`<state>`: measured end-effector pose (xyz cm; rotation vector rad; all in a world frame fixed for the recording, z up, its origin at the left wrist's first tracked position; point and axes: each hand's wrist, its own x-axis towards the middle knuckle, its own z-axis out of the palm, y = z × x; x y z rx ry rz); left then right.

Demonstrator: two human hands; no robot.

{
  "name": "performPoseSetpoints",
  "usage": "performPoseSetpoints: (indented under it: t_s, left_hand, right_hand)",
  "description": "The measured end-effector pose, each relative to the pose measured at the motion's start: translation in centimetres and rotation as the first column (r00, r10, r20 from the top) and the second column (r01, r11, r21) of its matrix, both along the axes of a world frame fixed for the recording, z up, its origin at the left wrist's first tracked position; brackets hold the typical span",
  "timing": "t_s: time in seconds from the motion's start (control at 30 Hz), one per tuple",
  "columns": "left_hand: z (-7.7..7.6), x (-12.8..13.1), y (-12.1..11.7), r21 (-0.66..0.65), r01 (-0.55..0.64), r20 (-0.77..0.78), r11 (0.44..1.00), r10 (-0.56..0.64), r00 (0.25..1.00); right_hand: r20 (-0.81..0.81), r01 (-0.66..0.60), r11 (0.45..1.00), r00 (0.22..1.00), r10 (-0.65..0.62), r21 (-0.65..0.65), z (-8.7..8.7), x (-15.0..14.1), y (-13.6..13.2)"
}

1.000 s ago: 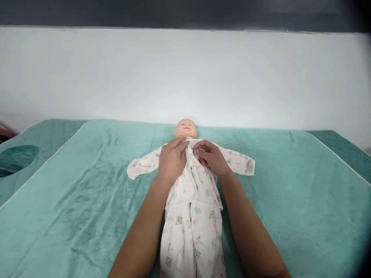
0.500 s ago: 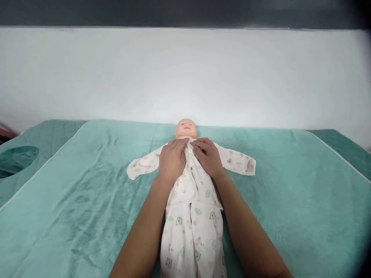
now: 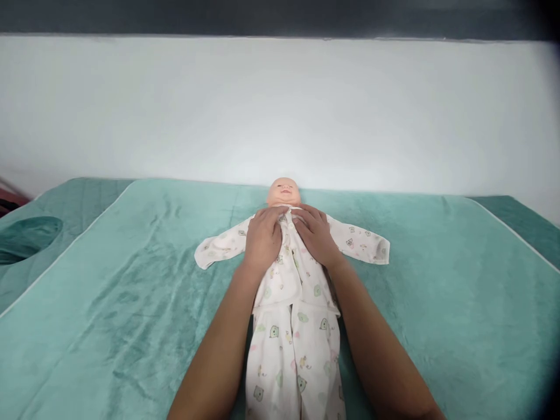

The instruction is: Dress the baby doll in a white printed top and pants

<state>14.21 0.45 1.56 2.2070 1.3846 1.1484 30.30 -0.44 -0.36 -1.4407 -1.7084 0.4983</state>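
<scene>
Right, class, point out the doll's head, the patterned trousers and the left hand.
Doll's head (image 3: 284, 182): head view, forehead.
Patterned trousers (image 3: 269, 357): head view, leg at picture left.
Left hand (image 3: 262, 238): head view, back of hand.

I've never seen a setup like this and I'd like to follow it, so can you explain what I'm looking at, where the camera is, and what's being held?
There is no robot here: these are a person's bare hands. The view comes from one camera worn on that person's head, looking forward and down.

A doll lies face up on a green cloth, its head toward the pale wall. It wears a white printed top, sleeves spread out, and matching trousers. The left hand and right hand rest on either side of the top's front, near the collar. I can't tell whether the fingertips grip any fabric.
</scene>
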Motion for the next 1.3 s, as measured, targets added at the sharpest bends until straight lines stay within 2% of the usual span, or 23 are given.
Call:
performPoseSetpoints:
  t_s: [0.17,0.27,0.37,0.47,0.53,0.6,0.7,0.77,0.83,0.9,1.0,1.1,1.2,1.3]
  left_hand:
    - [0.6,-0.2,-0.4,-0.049,0.012,0.111,0.999,-0.006,0.994]
    - [1.7,-0.7,-1.2,-0.107,0.017,0.191,0.994,0.004,0.982]
    - [3.3,-1.6,-2.4,-0.246,0.094,0.243,0.965,-0.032,0.970]
    - [4.5,-2.8,-3.5,-0.421,0.291,0.252,0.859,-0.197,0.947]
    - [5.0,-3.4,-3.9,-0.493,0.396,0.260,0.775,-0.303,0.917]
    - [5.1,-3.8,-3.9,-0.518,0.445,0.256,0.731,-0.363,0.896]
    - [4.8,-3.7,-3.7,-0.498,0.444,0.206,0.745,-0.395,0.895]
    - [4.5,-3.4,-3.5,-0.461,0.419,0.168,0.782,-0.386,0.907]
    - [4.4,-3.2,-3.3,-0.437,0.412,0.151,0.800,-0.387,0.910]
    - [4.5,-3.4,-3.1,-0.453,0.432,0.169,0.780,-0.401,0.900]
    - [5.0,-4.0,-3.0,-0.538,0.505,0.293,0.675,-0.413,0.863]
    - [5.4,-4.3,-2.9,-0.576,0.572,0.419,0.584,-0.389,0.820]
    - [5.5,-4.0,-3.0,-0.579,0.570,0.447,0.583,-0.357,0.820]
    - [5.4,-3.5,-3.0,-0.588,0.568,0.457,0.576,-0.344,0.821]
  right_hand:
    - [-0.231,0.067,0.994,0.972,-0.045,0.086,0.2,-0.2,-0.1]
    - [-0.298,0.110,0.990,0.951,-0.079,0.090,1.9,0.1,-1.1]
    - [-0.174,0.105,0.994,0.980,-0.100,0.022,4.5,0.4,-3.3]
    - [0.056,-0.019,0.994,0.998,0.025,-0.111,6.2,0.2,-5.8]
    - [0.120,-0.068,0.983,0.989,0.089,-0.172,6.0,-0.5,-6.9]
    - [0.151,-0.014,0.983,0.988,0.043,-0.185,5.2,-1.3,-7.0]
    - [0.172,0.102,0.974,0.983,-0.067,-0.203,3.8,-2.0,-6.2]
    - [0.152,0.102,0.968,0.986,-0.068,-0.228,3.5,-1.9,-5.6]
    - [0.094,0.067,0.964,0.995,-0.044,-0.256,3.6,-1.5,-5.3]
    - [-0.026,-0.021,0.945,1.000,0.013,-0.325,3.8,-0.8,-5.2]
    - [-0.289,-0.194,0.892,0.954,0.076,-0.409,4.1,0.2,-5.1]
    - [-0.436,-0.225,0.906,0.899,0.050,-0.359,4.2,0.6,-4.8]
    - [-0.508,-0.232,0.916,0.861,0.036,-0.328,4.3,0.5,-4.8]
    - [-0.586,-0.315,0.885,0.808,0.060,-0.343,4.2,0.4,-4.8]
